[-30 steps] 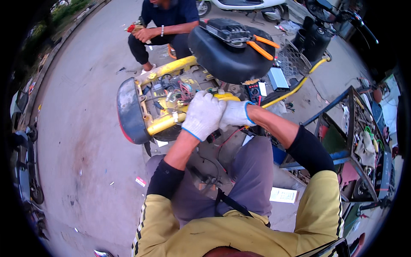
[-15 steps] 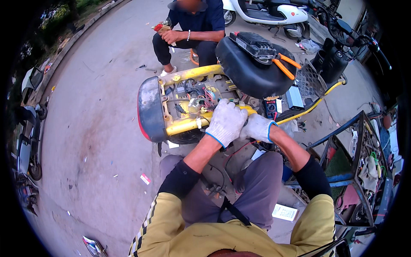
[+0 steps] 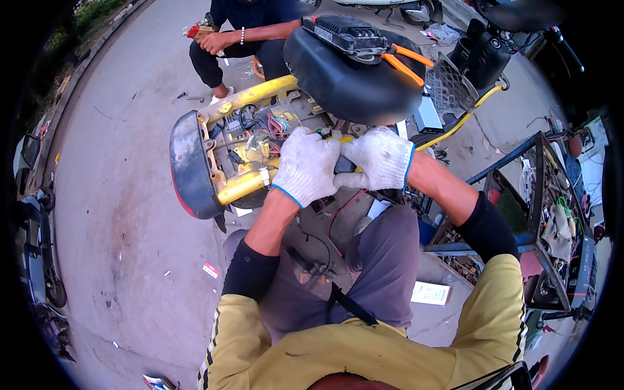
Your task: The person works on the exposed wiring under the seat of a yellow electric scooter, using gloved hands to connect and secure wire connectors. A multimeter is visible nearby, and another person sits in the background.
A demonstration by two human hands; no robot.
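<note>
Both my hands wear white knit gloves with blue cuffs and meet over the near side of a stripped yellow scooter frame [image 3: 244, 186]. My left hand [image 3: 307, 164] is closed, fingers curled forward beside the bundle of coloured wires [image 3: 278, 125]. Touching or nearly touching it, my right hand [image 3: 382, 159] has bent fingers and its thumb reaches toward the left one. A small dark grey piece [image 3: 344, 165] shows between the gloves. The gloves hide what the fingers grip.
A black seat or bucket-like shell [image 3: 348, 84] carries a finned black box [image 3: 344, 34] and orange-handled pliers [image 3: 406, 65]. Behind the frame sits another person [image 3: 260, 36] holding a red-and-tan item. A metal rack [image 3: 539, 214] of tools and parts stands right; a silver box [image 3: 427, 116] lies near the frame.
The view has shifted, so the scooter sits further left and higher. My right hand has turned and spread, its thumb now pointing at my left hand; a dark piece shows between them.
</note>
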